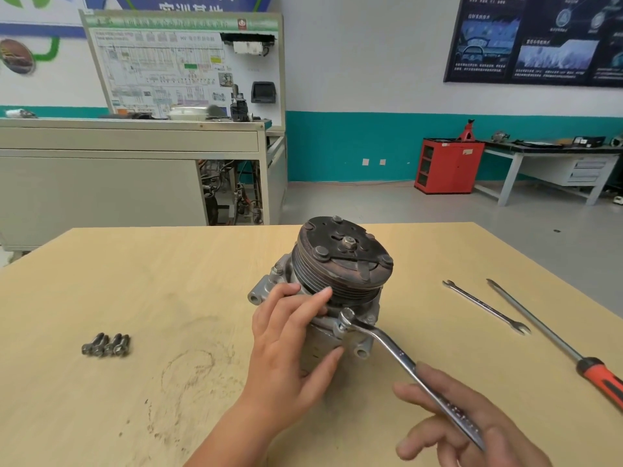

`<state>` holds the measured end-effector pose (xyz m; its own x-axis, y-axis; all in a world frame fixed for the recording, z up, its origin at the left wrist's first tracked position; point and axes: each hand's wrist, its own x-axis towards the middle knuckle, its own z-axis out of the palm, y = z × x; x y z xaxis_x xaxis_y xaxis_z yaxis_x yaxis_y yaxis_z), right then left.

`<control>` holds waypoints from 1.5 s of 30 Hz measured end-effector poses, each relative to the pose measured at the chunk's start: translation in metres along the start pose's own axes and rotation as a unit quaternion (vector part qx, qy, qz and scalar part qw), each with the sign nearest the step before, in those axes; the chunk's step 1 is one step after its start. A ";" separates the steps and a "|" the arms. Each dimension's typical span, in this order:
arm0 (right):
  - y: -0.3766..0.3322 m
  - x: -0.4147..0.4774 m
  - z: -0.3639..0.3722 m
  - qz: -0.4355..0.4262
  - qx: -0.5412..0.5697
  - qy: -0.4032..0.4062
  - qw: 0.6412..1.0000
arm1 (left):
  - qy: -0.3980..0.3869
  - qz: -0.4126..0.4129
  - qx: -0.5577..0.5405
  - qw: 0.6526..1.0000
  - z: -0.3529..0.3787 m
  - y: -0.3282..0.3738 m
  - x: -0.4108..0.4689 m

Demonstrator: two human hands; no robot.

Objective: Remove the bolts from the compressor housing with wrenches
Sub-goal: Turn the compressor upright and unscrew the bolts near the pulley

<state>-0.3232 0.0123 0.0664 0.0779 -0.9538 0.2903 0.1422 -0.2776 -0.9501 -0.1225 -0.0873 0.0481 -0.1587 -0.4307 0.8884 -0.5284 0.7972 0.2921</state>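
Four loose bolts (106, 345) lie side by side in a tight row on the left of the pale wooden worktop (168, 281), well apart from everything else.

Near the middle, the left hand (293, 345) grasps the compressor housing (323, 332), with its fingers curled over the top toward the grooved pulley (340, 261) and its thumb against the near side. The compressor sits on the worktop, tilted. Its long axis runs from the grey body nearest the person up and away to the dark, rusty pulley face, which points upward and toward the far right.

A ring wrench (397, 355) has its ring end seated on a bolt (348, 314) at the housing flange just below the pulley. Its cranked handle runs down to the lower right and into the right hand (465, 419), which holds it between thumb and loosely curled fingers. The marks stamped on the shank are too blurred to read.

Further right, an open-ended wrench (485, 306) and a long screwdriver (553, 338) with an orange and black handle lie near each other. Both are angled from far left to near right.

Behind the worktop, a training board (182, 65) on the left carries a wiring diagram, a red cabinet (448, 166) stands by the wall, and a dark poster (539, 38) hangs at the upper right. Their writing cannot be read.
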 end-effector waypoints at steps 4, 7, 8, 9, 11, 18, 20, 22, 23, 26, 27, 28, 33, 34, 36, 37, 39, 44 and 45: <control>-0.012 -0.003 -0.001 0.045 -0.075 -0.054 0.995 | -0.005 0.013 0.015 1.000 0.000 0.001 0.002; -0.016 -0.002 0.003 -0.014 -0.056 -0.058 0.997 | -0.007 0.011 0.019 1.000 0.000 0.001 0.001; -0.014 -0.002 0.002 -0.029 -0.039 -0.052 0.998 | -0.006 0.009 0.018 1.000 0.000 0.001 0.001; -0.013 0.000 0.001 -0.024 0.000 -0.041 0.999 | -0.005 0.007 0.014 1.000 0.000 0.000 0.001; -0.011 0.012 -0.001 0.010 0.194 -0.052 0.979 | -0.002 0.007 0.005 1.000 0.000 -0.001 0.002; -0.001 0.090 0.004 0.056 0.171 0.133 0.975 | 0.010 0.030 -0.009 0.999 0.001 -0.005 0.002; 0.001 0.098 0.013 0.048 0.151 0.134 0.978 | 0.009 0.033 -0.007 0.999 0.001 -0.005 0.002; 0.003 0.089 0.011 0.038 0.228 0.109 0.967 | 0.008 0.029 -0.005 1.000 0.002 -0.005 0.000; 0.007 0.081 0.006 0.026 0.291 0.098 0.951 | 0.009 0.026 -0.005 1.000 0.002 -0.004 0.000; 0.015 0.057 -0.005 -0.039 0.522 -0.060 0.850 | 0.011 0.015 -0.007 1.000 0.003 -0.004 -0.001; 0.015 0.050 -0.004 -0.042 0.525 -0.035 0.849 | 0.010 0.014 -0.006 1.000 0.003 -0.004 -0.002; 0.009 0.040 -0.010 -0.037 0.498 0.020 0.866 | 0.009 0.016 -0.006 1.000 0.003 -0.004 -0.002; -0.008 0.007 -0.002 -0.035 0.294 0.004 0.955 | 0.006 0.023 0.002 1.000 0.002 -0.002 0.000; -0.010 0.001 0.002 -0.046 0.162 0.063 0.984 | 0.005 0.021 0.004 1.000 0.002 -0.002 0.000; -0.016 0.001 0.017 -0.066 0.060 0.098 0.991 | 0.003 0.018 0.008 1.000 0.001 -0.002 0.000; -0.016 0.002 0.024 -0.082 0.031 0.105 0.991 | 0.002 0.018 0.010 1.000 0.001 -0.002 0.000; -0.014 0.005 0.035 -0.097 0.032 0.134 0.986 | 0.001 0.017 0.013 1.000 0.000 -0.002 0.000; -0.010 0.014 0.044 -0.028 0.099 0.112 0.988 | -0.007 0.012 0.020 1.000 0.000 -0.002 0.000; -0.009 0.016 0.044 -0.017 0.104 0.115 0.988 | -0.008 0.012 0.020 1.000 0.000 -0.002 0.000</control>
<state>-0.2803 0.0047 0.0848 -0.1533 -0.9517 0.2660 0.3429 -0.3037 -0.8889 -0.1214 -0.0888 0.0478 -0.1842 -0.4188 0.8892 -0.5570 0.7899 0.2567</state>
